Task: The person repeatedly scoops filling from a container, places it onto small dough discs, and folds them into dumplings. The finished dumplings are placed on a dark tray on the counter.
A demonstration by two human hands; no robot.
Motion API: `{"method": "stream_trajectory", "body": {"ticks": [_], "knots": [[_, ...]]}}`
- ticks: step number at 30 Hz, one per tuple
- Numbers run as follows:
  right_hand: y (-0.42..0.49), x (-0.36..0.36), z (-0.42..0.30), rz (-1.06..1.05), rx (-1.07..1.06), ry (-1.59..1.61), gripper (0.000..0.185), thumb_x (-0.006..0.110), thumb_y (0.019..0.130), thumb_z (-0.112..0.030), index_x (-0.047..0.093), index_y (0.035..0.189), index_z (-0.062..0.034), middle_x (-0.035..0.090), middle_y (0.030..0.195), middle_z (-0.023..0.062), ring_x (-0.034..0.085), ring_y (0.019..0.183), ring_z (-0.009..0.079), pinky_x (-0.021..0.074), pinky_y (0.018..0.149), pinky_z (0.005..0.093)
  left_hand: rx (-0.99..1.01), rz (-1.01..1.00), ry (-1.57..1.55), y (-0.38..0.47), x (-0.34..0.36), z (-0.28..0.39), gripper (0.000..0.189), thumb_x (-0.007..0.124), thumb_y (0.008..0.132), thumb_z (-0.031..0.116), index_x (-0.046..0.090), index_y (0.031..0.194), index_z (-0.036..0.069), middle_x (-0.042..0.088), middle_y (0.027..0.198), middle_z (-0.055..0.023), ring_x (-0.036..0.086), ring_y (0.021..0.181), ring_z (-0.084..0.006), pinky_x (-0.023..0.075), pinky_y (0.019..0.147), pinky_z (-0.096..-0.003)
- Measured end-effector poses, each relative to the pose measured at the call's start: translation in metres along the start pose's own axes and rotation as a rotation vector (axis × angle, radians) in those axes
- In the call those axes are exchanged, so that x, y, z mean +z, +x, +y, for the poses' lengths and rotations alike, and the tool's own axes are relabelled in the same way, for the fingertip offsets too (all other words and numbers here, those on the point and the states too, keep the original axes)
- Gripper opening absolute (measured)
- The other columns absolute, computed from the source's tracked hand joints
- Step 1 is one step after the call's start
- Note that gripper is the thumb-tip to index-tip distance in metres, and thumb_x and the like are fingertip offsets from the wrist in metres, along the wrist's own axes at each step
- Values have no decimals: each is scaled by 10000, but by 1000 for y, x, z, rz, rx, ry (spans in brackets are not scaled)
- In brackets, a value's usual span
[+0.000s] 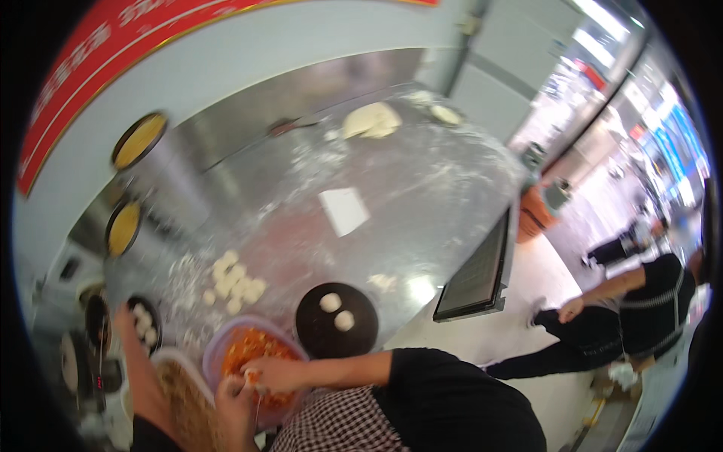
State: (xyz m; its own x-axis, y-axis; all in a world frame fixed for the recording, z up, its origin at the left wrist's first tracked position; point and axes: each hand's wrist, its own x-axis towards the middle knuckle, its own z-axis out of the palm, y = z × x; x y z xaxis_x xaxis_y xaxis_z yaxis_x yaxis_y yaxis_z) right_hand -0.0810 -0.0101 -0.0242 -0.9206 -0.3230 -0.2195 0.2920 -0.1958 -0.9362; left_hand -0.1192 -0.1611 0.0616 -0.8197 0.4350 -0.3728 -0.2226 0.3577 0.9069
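Note:
Over a lilac plastic bowl of orange-red filling, my right hand and my left hand meet. Both grip a small piece of white dough with orange filling on it. A thin stick-like utensil shows below the fingers; which hand has it I cannot tell. Just beyond the bowl lies a round black pan with two white filled-looking buns. Several cut dough pieces lie in a heap on the floured steel worktable.
A co-worker's arm reaches past a white tub of brownish filling towards a dark pan of dough balls. At the back are a dough slab and a white sheet. Another person stands at right.

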Motion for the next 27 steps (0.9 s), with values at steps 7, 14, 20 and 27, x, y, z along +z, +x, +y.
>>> {"method": "stream_trajectory", "body": {"ticks": [7, 14, 20, 27], "knots": [[-10, 6, -27, 57, 52, -532, 610, 522, 902, -86, 368, 1485, 6, 557, 1314, 308, 577, 1204, 393, 453, 999, 380, 47, -20, -69, -5, -12, -25, 82, 667, 893, 22, 644, 966, -6, 603, 806, 1, 552, 735, -67, 443, 622, -224], [-16, 6, -56, -36, 239, 162, 605, 526, 1001, -226, 315, 1526, -10, 559, 1305, 101, 569, 1094, 139, 484, 903, 273, -29, 60, -318, -13, -21, -38, 89, 666, 910, -5, 651, 997, -21, 658, 941, -33, 605, 822, -82, 499, 730, -233], [-18, 4, -51, -49, 263, 106, 515, 480, 1018, -182, 383, 1487, 7, 576, 1214, 61, 556, 1034, 110, 490, 849, 257, 32, 56, -128, -18, -11, -31, 121, 677, 908, 5, 667, 1025, -22, 650, 953, -40, 605, 882, -105, 508, 805, -262], [-16, 0, -45, -18, 97, 174, 507, 494, 999, -138, 400, 1482, -16, 558, 1246, 95, 550, 1094, 153, 496, 888, 306, -53, 81, -168, -11, -11, -27, 138, 692, 889, -7, 690, 1024, -37, 630, 952, -51, 608, 886, -120, 504, 812, -267]]}}
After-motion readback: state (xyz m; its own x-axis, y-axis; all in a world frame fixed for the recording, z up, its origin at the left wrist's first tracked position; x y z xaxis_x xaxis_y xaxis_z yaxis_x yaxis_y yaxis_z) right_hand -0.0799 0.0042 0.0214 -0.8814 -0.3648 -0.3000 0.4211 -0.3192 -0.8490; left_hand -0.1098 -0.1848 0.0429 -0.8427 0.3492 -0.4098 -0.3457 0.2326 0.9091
